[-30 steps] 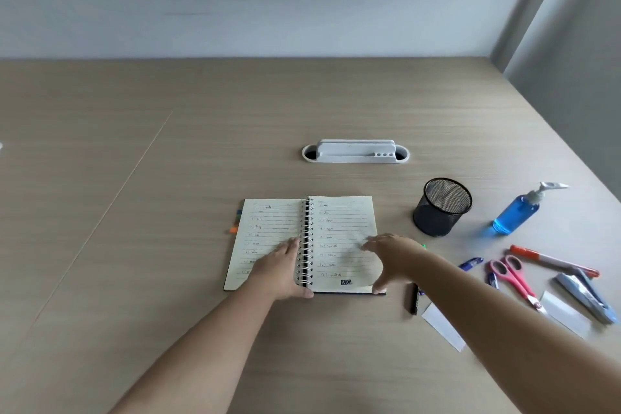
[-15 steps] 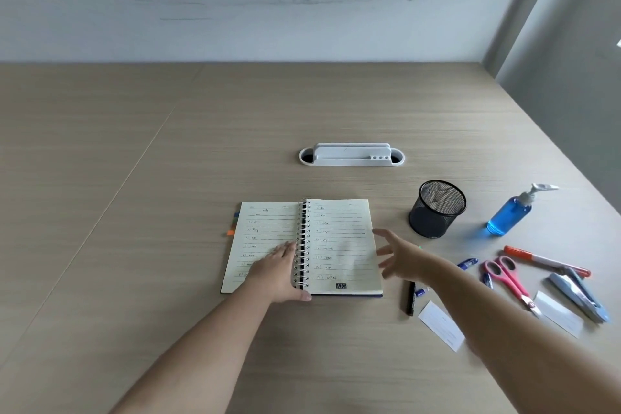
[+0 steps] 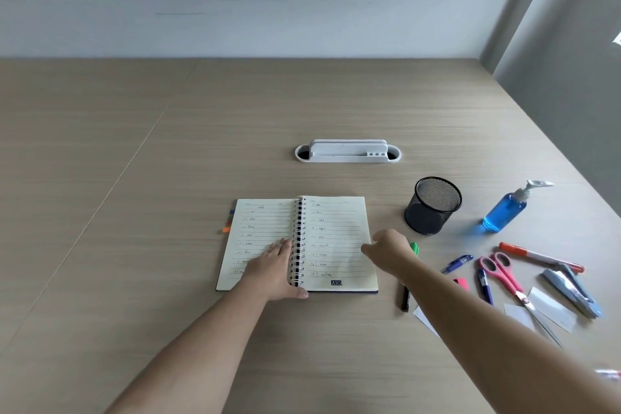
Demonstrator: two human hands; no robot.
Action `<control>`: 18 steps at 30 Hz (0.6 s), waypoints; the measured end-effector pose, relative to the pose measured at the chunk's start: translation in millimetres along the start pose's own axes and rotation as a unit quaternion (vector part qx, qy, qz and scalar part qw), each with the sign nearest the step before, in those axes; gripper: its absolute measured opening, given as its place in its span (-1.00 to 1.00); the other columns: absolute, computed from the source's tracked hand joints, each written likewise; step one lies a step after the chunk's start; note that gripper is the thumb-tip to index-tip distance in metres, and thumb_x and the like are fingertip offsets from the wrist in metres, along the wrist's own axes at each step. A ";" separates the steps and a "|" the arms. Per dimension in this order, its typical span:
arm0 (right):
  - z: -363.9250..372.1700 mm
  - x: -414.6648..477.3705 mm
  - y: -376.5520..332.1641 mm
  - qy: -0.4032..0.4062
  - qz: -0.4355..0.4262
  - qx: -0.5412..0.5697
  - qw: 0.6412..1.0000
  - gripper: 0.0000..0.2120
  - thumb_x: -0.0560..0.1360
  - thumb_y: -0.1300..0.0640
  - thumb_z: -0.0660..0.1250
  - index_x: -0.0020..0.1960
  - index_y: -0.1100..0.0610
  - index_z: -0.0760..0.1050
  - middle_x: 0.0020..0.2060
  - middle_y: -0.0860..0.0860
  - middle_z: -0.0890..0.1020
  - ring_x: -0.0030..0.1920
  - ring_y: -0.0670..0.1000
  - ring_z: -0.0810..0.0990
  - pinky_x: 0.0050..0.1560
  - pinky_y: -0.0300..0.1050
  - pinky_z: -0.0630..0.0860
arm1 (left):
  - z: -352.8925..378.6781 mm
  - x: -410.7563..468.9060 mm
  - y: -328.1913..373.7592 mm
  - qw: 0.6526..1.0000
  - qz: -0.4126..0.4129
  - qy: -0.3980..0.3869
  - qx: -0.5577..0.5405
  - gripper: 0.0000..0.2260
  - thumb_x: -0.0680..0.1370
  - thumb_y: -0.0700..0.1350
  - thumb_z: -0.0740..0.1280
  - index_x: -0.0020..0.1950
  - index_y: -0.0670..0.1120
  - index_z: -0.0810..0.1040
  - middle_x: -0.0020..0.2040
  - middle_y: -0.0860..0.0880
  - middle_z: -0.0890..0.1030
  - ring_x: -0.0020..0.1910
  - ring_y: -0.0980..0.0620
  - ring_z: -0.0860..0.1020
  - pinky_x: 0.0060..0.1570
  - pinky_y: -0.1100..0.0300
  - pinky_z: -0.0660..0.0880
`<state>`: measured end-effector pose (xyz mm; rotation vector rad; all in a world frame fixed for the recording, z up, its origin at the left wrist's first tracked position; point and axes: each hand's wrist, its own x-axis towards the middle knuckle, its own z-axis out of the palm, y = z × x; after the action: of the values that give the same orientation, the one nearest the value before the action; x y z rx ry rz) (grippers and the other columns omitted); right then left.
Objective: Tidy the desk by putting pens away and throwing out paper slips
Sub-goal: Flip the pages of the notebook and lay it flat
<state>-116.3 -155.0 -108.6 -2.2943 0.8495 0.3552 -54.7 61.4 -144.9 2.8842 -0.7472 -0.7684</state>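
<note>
My left hand (image 3: 275,270) lies flat on the left page of an open spiral notebook (image 3: 336,232). My right hand (image 3: 389,250) hovers just off the notebook's right edge, curled over a green marker (image 3: 414,248) whose tip sticks out from under it; the fingers are hidden. A black pen (image 3: 405,299) lies beside my right forearm. Two blue pens (image 3: 457,262) (image 3: 485,287) and an orange marker (image 3: 537,257) lie further right. White paper slips (image 3: 551,311) (image 3: 424,318) rest near the front right. A black mesh pen cup (image 3: 433,205) stands empty behind the pens.
Pink scissors (image 3: 504,276), a grey stapler (image 3: 571,292) and a small pink item (image 3: 462,283) lie among the pens. A blue pump bottle (image 3: 504,212) stands near the desk's right edge. A white cable-port organiser (image 3: 347,152) sits behind the notebook.
My right hand left the notebook's right page, moved right past the page edge and came down over the green marker. The left hand stayed on the notebook.
</note>
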 end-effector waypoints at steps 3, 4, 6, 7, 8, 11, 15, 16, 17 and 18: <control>1.5 2.9 0.1 0.016 0.005 0.006 1.000 -0.66 0.43 0.15 0.25 -0.44 0.13 0.18 -0.47 0.00 0.33 -0.48 -0.01 0.27 -0.50 -0.23 0.18 | -0.3 -1.1 0.7 1.000 -0.002 -0.005 0.001 0.11 0.33 0.33 0.41 0.56 -0.09 -0.24 0.60 -0.02 -0.15 0.58 0.01 -0.07 0.52 0.05 0.06; 0.9 2.2 -1.0 0.014 0.000 0.006 1.000 -0.67 0.43 0.15 0.25 -0.44 0.13 0.20 -0.47 0.00 0.35 -0.48 -0.02 0.29 -0.51 -0.23 0.19 | -0.6 -1.4 0.8 1.000 -0.002 -0.005 0.002 0.11 0.33 0.33 0.40 0.56 -0.09 -0.25 0.60 -0.02 -0.15 0.58 0.01 -0.07 0.52 0.05 0.05; 0.1 0.2 -2.6 0.001 0.001 0.025 1.000 -0.74 0.43 0.14 0.25 -0.39 0.15 0.29 -0.43 0.01 0.41 -0.43 -0.01 0.36 -0.49 -0.23 0.22 | -1.5 -2.5 1.4 1.000 0.000 -0.005 0.004 0.11 0.33 0.33 0.40 0.56 -0.10 -0.25 0.60 -0.02 -0.16 0.58 0.01 -0.08 0.52 0.06 0.04; 0.0 0.2 -2.0 -0.004 0.004 0.028 1.000 -0.79 0.44 0.14 0.25 -0.34 0.16 0.34 -0.39 0.01 0.44 -0.37 0.02 0.41 -0.48 -0.23 0.23 | -1.7 -2.8 1.6 1.000 0.000 -0.006 0.005 0.11 0.33 0.33 0.40 0.56 -0.10 -0.25 0.60 -0.03 -0.16 0.58 0.01 -0.08 0.52 0.06 0.03; -0.3 -0.4 -1.7 -0.003 0.000 0.022 1.000 -0.83 0.44 0.14 0.25 -0.30 0.16 0.37 -0.36 0.02 0.46 -0.29 0.07 0.45 -0.47 -0.23 0.24 | -1.8 -3.1 1.7 1.000 0.000 -0.007 0.005 0.11 0.33 0.33 0.40 0.56 -0.10 -0.25 0.60 -0.03 -0.16 0.58 0.00 -0.08 0.52 0.07 0.03; -1.2 3.8 4.3 -0.007 -0.026 -0.004 1.000 -0.84 0.44 0.16 0.25 -0.01 0.17 0.51 -0.10 0.09 0.60 -0.03 0.12 0.51 -0.26 -0.21 0.34 | -2.0 -4.2 2.4 1.000 0.000 -0.004 0.001 0.11 0.33 0.32 0.41 0.56 -0.10 -0.23 0.60 -0.02 -0.14 0.58 0.00 -0.07 0.53 0.06 0.05; -8.5 30.7 0.9 -0.011 -0.099 -0.084 0.991 -0.48 0.46 0.16 0.27 0.40 0.13 0.29 0.31 0.14 0.45 0.28 0.14 0.44 0.18 -0.09 0.40 | -1.4 -3.5 1.2 1.000 -0.003 0.000 -0.015 0.09 0.33 0.29 0.43 0.57 -0.07 -0.20 0.61 0.00 -0.09 0.58 0.01 -0.03 0.53 0.05 0.09; -10.1 41.0 -4.3 -0.012 -0.114 -0.101 0.988 -0.46 0.45 0.14 0.29 0.41 0.11 0.26 0.34 0.13 0.42 0.28 0.14 0.44 0.21 -0.05 0.41 | -1.9 -2.3 0.4 1.000 -0.004 0.001 -0.020 0.09 0.32 0.28 0.44 0.57 -0.06 -0.18 0.61 0.00 -0.07 0.58 0.02 -0.01 0.52 0.04 0.11; -10.6 50.4 -9.8 -0.016 -0.125 -0.119 0.985 -0.42 0.44 0.11 0.32 0.42 0.08 0.24 0.37 0.11 0.38 0.29 0.14 0.44 0.23 -0.02 0.43 | -2.8 -1.3 -0.2 1.000 -0.004 0.001 -0.023 0.08 0.31 0.27 0.45 0.57 -0.05 -0.16 0.60 0.01 -0.04 0.58 0.01 0.02 0.50 0.03 0.15; -9.3 59.7 -15.9 -0.025 -0.132 -0.140 0.981 -0.37 0.43 0.08 0.36 0.44 0.06 0.20 0.40 0.09 0.34 0.32 0.14 0.41 0.26 0.03 0.43 | -3.8 0.1 -0.8 1.000 -0.006 -0.001 -0.024 0.08 0.29 0.27 0.47 0.57 -0.03 -0.13 0.60 0.01 0.01 0.56 0.00 0.09 0.48 0.02 0.21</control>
<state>-60.7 -180.7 -120.8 -2.6068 0.4856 0.4325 -52.4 61.8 -141.8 2.8478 -0.7018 -0.7791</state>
